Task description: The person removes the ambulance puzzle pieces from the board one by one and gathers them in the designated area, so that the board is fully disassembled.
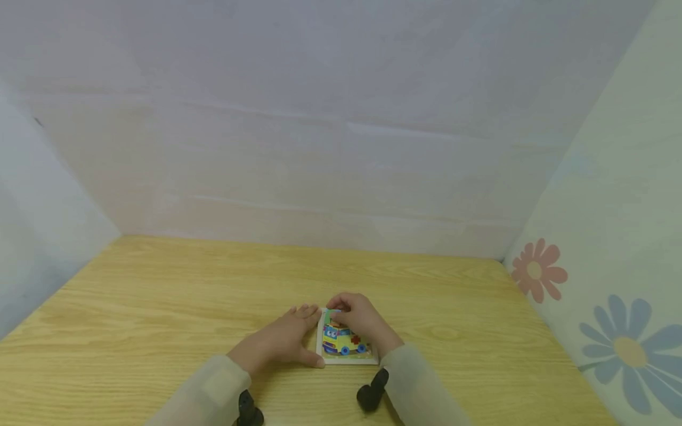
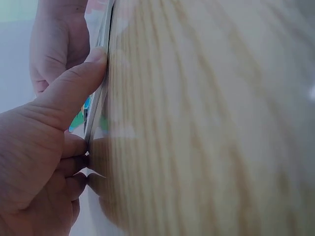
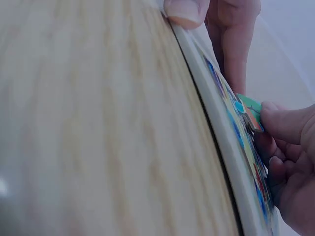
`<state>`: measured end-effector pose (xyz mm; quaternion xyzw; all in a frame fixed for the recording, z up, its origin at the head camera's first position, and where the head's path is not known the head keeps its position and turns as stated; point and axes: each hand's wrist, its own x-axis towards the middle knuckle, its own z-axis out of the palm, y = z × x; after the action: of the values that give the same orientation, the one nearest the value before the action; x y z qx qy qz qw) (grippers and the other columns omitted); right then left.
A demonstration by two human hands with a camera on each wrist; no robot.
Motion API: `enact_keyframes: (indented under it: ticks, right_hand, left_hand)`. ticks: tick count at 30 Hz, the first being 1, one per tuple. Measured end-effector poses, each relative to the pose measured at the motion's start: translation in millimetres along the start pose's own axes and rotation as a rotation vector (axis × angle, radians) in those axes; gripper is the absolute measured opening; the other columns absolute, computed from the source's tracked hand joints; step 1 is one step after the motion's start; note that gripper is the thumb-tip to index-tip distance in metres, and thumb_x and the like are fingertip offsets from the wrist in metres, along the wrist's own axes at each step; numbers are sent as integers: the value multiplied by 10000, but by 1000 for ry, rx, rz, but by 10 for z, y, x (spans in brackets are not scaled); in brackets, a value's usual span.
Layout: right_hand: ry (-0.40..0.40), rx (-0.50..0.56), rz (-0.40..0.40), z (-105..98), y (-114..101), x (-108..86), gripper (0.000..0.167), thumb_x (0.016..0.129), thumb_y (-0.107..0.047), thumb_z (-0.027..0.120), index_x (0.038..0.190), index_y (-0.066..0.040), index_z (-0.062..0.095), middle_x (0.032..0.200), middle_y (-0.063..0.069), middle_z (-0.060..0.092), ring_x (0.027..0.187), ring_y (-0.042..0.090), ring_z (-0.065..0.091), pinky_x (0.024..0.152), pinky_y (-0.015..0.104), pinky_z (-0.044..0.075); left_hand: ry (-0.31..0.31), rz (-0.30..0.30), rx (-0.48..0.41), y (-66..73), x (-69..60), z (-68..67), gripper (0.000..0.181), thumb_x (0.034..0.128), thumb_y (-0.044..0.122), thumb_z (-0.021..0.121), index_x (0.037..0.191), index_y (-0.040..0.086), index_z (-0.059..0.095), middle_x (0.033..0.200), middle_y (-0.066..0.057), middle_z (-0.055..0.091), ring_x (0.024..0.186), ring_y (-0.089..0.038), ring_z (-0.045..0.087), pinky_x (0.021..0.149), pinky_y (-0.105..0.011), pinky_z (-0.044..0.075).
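Note:
A small jigsaw puzzle with a yellow ambulance picture [image 1: 343, 342] lies in a white frame [image 1: 348, 361] on the table. My left hand [image 1: 282, 337] rests at its left side, thumb on the near left corner and outstretched fingers by the far left corner. In the left wrist view, the thumb [image 2: 74, 86] presses on the frame's edge. My right hand [image 1: 364, 319] is over the upper part of the puzzle. In the right wrist view it pinches a green and orange puzzle piece [image 3: 253, 109], which is tilted up from the picture. The right fingers partly hide the puzzle.
The wood-grain table [image 1: 186, 290] extends around the frame on all sides. A pale wall covering [image 1: 319, 177] stands behind it, and a panel with printed flowers [image 1: 629, 349] is at the right. Black wrist-worn devices [image 1: 371, 391] sit near both sleeves.

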<state>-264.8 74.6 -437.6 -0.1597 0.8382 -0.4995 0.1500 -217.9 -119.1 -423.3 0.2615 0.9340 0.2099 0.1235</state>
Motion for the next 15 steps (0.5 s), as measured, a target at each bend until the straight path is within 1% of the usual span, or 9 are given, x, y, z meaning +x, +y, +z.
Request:
enact_keyframes:
  ticks: [4,7,10,13,15]
  right_hand:
    - [18,32,-18,16,-10,-6,158,924,-88,555,1041,-59,657,927,53,659,757,136,607,703,292,552]
    - [41,62,-20,23,-30,-10,175,915,-102,573,1052,-35,661,922,71,666,737,134,605,691,291,553]
    - [64,100,-6,18,-49,-13,181,902,-105,595,1047,-15,655,907,77,666,729,132,613,681,290,558]
    - [99,94,2,4,-58,-15,162,886,-133,624,1008,-34,663,876,42,663,731,116,610,670,272,549]
    - [121,98,22,-10,-55,-9,149,878,-162,640,982,-61,674,869,18,662,752,111,606,691,265,536]
  left_hand:
    - [-8,-8,-17,11,-6,-4,1003,711,567,707,1425,-16,313,1497,-179,265,1391,-357,198,1140,-493,159]
    - [-22,-16,-33,22,-19,-17,999,718,558,706,1432,-11,300,1506,-172,246,1396,-353,182,1136,-501,165]
    - [-34,-24,-44,39,-39,-36,994,721,545,708,1435,-8,293,1515,-166,227,1400,-353,167,1130,-512,175]
    - [-41,-26,-41,48,-51,-45,990,724,536,710,1435,-10,290,1515,-171,223,1398,-361,168,1122,-519,191]
    - [-42,-24,-36,50,-52,-46,989,726,537,709,1434,-12,290,1513,-177,225,1395,-365,175,1121,-517,198]
